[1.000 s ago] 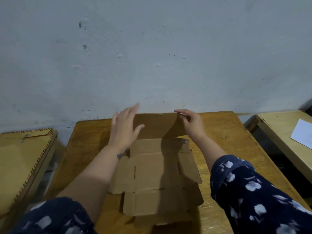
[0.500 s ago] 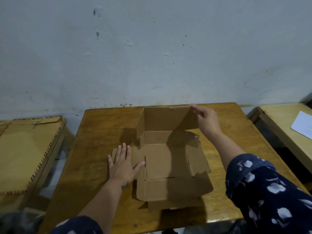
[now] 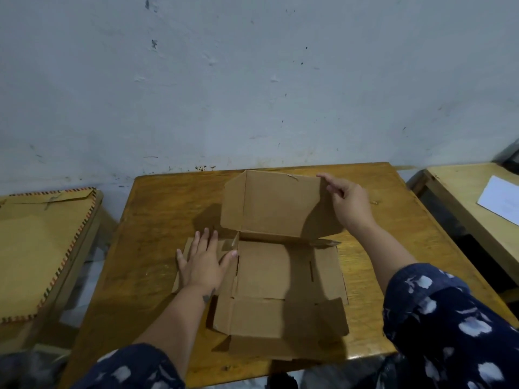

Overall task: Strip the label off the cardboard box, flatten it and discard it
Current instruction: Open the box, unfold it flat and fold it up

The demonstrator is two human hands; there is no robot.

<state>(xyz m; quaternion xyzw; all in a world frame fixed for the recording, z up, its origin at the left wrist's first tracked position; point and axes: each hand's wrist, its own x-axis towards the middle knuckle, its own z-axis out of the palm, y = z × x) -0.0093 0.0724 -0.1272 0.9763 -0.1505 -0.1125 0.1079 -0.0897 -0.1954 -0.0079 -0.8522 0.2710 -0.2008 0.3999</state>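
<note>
**Box half opened out on the desk, one hand pressing, one hand holding the lid**

From the head camera, the cardboard box (image 3: 269,273) sits on the middle of the wooden desk (image 3: 157,220), close to the near edge, its brown inside facing up. Nothing lies in it; the floor panel is bare cardboard with a couple of short slots cut in it. The far panel, the lid, stands tilted up toward the wall (image 3: 252,80), while the near wall stands low and the near flap folds out toward the desk's front edge. The right side panel lies almost flat.

The left hand (image 3: 202,262) is spread, palm down, fingers together and pointing away, pressing the box's left side flap flat against the desk top. The thumb reaches toward the left edge of the floor panel. The right hand (image 3: 348,203) holds the upper right corner of the raised lid, fingers curled over its edge and thumb behind, so I can't see the whole grip. Both forearms come out of dark blue sleeves (image 3: 449,327) with pale flower shapes.

On the left a lower surface carries a big brown envelope (image 3: 36,248) with striped borders. On the right, a second desk (image 3: 460,197) holds a white sheet of paper (image 3: 500,197).
</note>
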